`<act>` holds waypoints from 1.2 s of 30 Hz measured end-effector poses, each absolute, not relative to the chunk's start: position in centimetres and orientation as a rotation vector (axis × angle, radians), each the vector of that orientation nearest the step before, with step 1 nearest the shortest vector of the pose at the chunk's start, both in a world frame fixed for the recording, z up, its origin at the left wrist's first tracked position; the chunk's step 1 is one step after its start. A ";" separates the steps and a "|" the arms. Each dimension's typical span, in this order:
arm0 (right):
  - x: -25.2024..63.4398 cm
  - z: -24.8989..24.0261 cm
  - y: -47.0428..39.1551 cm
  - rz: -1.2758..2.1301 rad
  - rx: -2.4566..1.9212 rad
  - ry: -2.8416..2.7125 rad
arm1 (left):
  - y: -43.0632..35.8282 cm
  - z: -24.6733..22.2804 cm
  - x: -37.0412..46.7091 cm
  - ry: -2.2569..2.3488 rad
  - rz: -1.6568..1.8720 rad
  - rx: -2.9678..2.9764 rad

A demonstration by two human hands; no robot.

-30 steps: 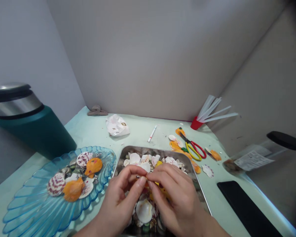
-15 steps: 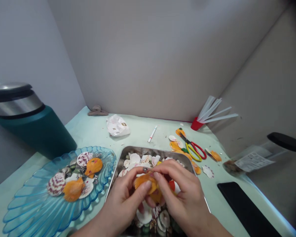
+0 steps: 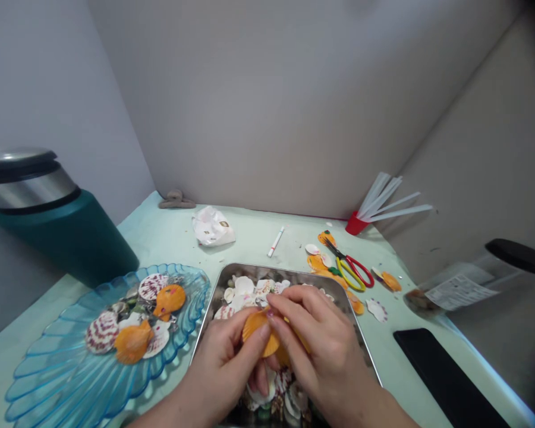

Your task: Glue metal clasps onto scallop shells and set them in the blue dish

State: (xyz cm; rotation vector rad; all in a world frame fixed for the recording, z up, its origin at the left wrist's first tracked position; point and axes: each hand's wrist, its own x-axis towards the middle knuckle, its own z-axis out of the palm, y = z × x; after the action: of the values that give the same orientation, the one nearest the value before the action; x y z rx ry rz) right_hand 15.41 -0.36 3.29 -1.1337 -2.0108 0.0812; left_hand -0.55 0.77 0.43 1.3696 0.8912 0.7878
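While both hands meet over the metal tray [image 3: 301, 277], head view (the only one) has the L hand [image 3: 220, 356] gripping an orange shell [image 3: 271, 346] btw. thumb & fingers, ribbed fan side largely showing. R hand [image 3: 327, 351] is drawn in narrow, fingertips pinching at the shell's upper R edge; a purplish spot [image 3: 270, 312] shows there, can't tell if it's a nail or a tiny pc.

Vs. 1 sec. ago: hands then hid nearly all the orange; by 0.5 sec. ago the shell was in sight, and now its fan is plainer to see, flatter to the camera. Prob. means the fiddly work is now at that edge, L steadying, R doing the fine part.

Shell's held above the tray, which is full of mixed shells [image 3: 244, 286]. Scissors [image 3: 345, 257] lie beyond the tray's far R corner, across some orange pcs. [image 3: 314, 261], no hand on them. Blue dish [image 3: 62, 371] w/ its own pile of shells [image 3: 102, 331] sits L, just beside the tray.
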 end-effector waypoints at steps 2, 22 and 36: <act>15.4 3.3 -0.3 0.051 -1.135 -2.033 | 0.7 0.5 -0.6 0.887 0.766 1.386; 15.3 2.9 -0.6 0.102 -1.185 -1.961 | 0.7 0.7 -0.6 0.879 0.727 1.414; 15.9 3.4 -0.4 0.480 -1.287 -1.903 | 1.0 0.7 -0.4 0.855 0.805 1.141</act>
State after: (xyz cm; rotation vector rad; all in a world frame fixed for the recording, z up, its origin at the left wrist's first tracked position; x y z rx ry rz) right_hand 15.90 -0.42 3.38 -1.2866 -1.9029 0.4798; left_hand -0.42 0.99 0.67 1.1406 0.8550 0.8049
